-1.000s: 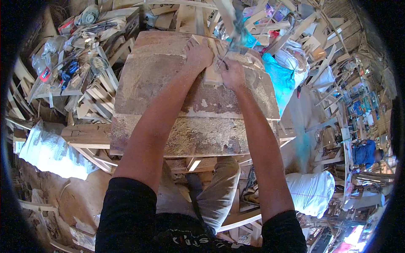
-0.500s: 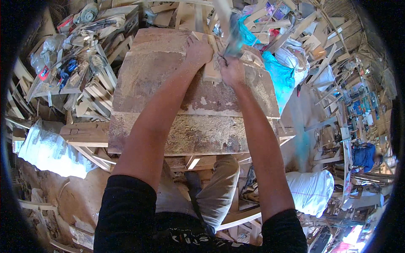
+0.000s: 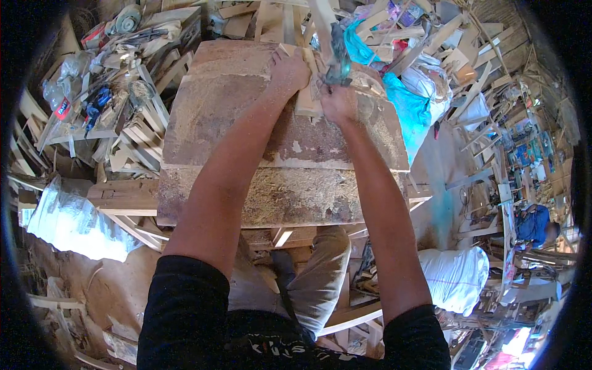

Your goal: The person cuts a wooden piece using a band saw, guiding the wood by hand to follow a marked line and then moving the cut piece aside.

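Note:
I stand at a worn wooden workbench [image 3: 246,185] dusted with sawdust. My left hand [image 3: 288,71] presses down on a pale wooden piece [image 3: 306,98] lying at the bench's far edge. My right hand [image 3: 338,102] is closed around the handle of a teal-green power tool [image 3: 338,58], which sits over the wooden piece and is motion-blurred. Both arms reach straight out from the lower edge, the hands close together.
Stacks of cut wooden slats [image 3: 132,132] and tools lie left of the bench. A bright blue sack [image 3: 404,105] and white sacks [image 3: 456,277] sit to the right. Scrap timber covers the floor. Another person in blue [image 3: 536,225] works at far right.
The power tool has moved up and slightly left over the wooden piece. My hands stay in nearly the same spot on the bench.

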Available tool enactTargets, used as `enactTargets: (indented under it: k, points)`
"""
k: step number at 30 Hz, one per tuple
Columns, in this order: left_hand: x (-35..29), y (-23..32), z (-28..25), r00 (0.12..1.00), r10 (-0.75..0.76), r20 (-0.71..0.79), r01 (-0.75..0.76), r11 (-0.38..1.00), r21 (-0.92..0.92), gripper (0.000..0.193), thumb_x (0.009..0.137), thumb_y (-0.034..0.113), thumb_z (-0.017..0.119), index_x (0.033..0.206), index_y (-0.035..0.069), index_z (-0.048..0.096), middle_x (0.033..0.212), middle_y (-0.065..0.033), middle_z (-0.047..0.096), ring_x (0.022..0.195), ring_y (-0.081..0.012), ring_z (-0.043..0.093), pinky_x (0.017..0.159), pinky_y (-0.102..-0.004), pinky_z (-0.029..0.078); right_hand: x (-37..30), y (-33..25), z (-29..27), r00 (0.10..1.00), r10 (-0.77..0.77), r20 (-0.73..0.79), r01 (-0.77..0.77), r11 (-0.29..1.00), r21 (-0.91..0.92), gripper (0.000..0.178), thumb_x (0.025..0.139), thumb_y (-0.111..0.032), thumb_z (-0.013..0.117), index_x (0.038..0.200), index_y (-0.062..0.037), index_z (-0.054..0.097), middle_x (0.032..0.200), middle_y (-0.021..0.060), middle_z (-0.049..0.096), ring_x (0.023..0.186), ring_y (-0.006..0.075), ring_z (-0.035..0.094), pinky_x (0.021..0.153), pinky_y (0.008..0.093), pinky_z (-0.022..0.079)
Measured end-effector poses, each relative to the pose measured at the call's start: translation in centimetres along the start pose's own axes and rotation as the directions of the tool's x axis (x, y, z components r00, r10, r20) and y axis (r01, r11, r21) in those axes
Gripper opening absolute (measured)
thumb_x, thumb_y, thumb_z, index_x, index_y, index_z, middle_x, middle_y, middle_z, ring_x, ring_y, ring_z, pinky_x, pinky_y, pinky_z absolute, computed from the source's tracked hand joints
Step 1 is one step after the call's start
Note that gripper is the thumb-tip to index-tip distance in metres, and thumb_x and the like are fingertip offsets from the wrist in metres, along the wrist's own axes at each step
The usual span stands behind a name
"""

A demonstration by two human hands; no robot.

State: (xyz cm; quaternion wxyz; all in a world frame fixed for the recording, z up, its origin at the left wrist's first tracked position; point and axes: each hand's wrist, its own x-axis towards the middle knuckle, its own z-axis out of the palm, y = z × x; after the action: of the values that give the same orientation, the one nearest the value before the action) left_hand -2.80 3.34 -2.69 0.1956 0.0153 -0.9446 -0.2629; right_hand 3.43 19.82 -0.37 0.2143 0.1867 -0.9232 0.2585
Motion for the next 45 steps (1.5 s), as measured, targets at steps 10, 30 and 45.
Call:
enactTargets:
  k: [10,30,45]
  points:
    - [0.9,-0.7,0.7,1.000,0.010,0.008,-0.010,1.000,0.015,0.058,0.097,0.030,0.053,0.148,0.004,0.047,0.146,-0.0491,0.040,0.142,-0.0631,0.035,0.120,-0.0659,0.024,0.5,0.4,0.6,0.997,0.061,0.047,-0.052,0.985,-0.162,0.037,0.100,-0.039,0.059,0.124,-0.0152,0.073,0.116,0.0263,0.071,0.108,0.0455,0.068,0.096,0.0528,0.054]
    - [1.1,-0.1,0.2,0.998,-0.003,-0.056,0.001,0.999,-0.039,0.054,0.096,0.031,0.054,0.145,0.007,0.051,0.149,-0.0476,0.036,0.144,-0.0593,0.035,0.120,-0.0635,0.026,0.5,0.6,0.7,0.999,0.004,0.034,0.002,0.986,-0.167,0.045,0.099,-0.043,0.056,0.110,-0.0039,0.076,0.111,0.0253,0.073,0.105,0.0454,0.068,0.100,0.0531,0.052]
    - [1.6,0.3,0.1,0.999,0.007,-0.041,-0.008,1.000,-0.028,0.057,0.097,0.028,0.057,0.151,0.013,0.048,0.153,-0.0453,0.033,0.145,-0.0575,0.033,0.118,-0.0645,0.028,1.6,3.1,2.7,0.997,-0.073,-0.033,0.067,0.983,-0.171,0.040,0.101,-0.045,0.059,0.131,-0.0224,0.072,0.116,0.0236,0.072,0.104,0.0454,0.069,0.096,0.0531,0.054]
